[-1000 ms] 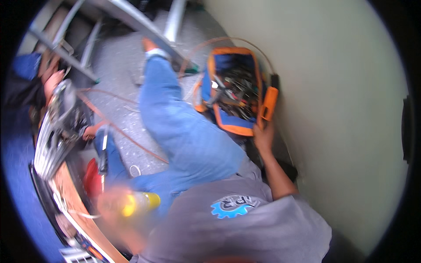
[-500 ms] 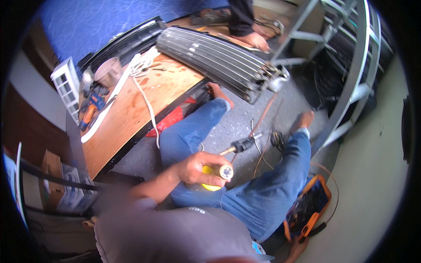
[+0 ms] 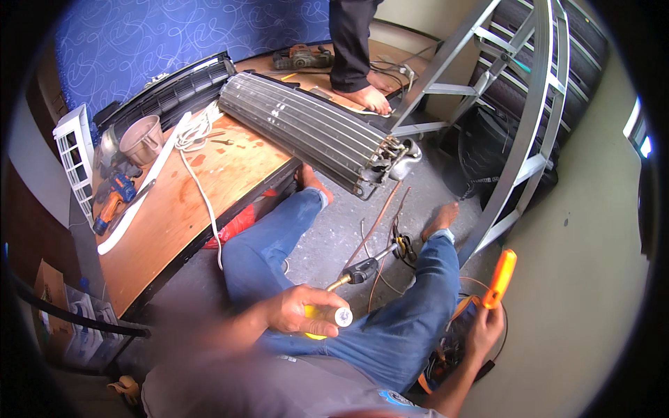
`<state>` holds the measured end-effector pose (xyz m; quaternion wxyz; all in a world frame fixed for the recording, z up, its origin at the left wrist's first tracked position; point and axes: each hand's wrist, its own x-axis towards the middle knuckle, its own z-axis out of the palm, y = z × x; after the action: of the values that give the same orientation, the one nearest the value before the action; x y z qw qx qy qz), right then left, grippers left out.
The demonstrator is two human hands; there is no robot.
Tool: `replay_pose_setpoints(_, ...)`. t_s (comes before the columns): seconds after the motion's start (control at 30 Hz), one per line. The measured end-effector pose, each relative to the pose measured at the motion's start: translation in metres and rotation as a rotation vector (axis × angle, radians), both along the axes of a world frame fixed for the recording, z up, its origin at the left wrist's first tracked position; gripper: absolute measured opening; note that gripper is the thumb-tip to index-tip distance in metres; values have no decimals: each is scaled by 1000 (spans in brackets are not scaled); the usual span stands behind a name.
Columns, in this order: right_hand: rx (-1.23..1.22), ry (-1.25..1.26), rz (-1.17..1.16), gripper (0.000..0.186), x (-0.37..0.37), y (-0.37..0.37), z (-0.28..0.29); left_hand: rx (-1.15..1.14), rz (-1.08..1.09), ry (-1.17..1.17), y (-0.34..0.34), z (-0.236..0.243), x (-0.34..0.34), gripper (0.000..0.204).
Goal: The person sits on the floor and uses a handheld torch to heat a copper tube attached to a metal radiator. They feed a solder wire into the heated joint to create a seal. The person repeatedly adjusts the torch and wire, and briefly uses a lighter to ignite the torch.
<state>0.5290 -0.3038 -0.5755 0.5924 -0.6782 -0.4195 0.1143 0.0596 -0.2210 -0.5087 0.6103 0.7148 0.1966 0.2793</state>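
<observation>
Left hand: my left hand (image 3: 300,311) has its fingers curled round the gas torch (image 3: 359,272); thumb and forefinger wrap the yellow cylinder, its round base turned up toward me.
Torch: held over my lap, black body and metal tube pointing away past my knees; no flame visible at the tip.
Right hand: my right hand (image 3: 484,333) has its fingers closed on the lower end of an orange tool (image 3: 500,279), held upright beside the wall; its exact kind, and how tightly I grip, I cannot tell.
Tool bag: orange-rimmed bag (image 3: 423,382) below my right forearm, contents mostly hidden.
Finned coil: the coil (image 3: 306,129) lies across the wooden platform (image 3: 230,188), its bent-pipe end jutting past the edge, out of any casing.
Copper tube: thin tube (image 3: 380,217) on the floor below that end; joined or loose, I cannot tell.
Done: both tools in hand, coil laid out bare.
Left: neither tool touches the coil; I judge this an early stage, with no work at the pipes under way. The remainder I cannot tell.
Around: stepladder (image 3: 531,167) on my right; a co-worker's bare foot (image 3: 369,99) behind the coil.
</observation>
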Motion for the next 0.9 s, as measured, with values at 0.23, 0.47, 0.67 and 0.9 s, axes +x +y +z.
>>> replay_pose_setpoints(0.23,-122,-177,176,17,-47,59,20,75,14,-1,5,-5,4,40)
replay_pose_setpoints(0.47,-203,95,122,13,-11,44,-15,23,46,-29,13,-3,8,47)
replay_pose_setpoints(0.67,-67,8,-24,26,0,31,-38,76,26,-12,4,-18,6,58)
replay_pose_setpoints(0.9,-140,-51,75,34,-6,52,-21,120,33,-73,-10,-14,1,55)
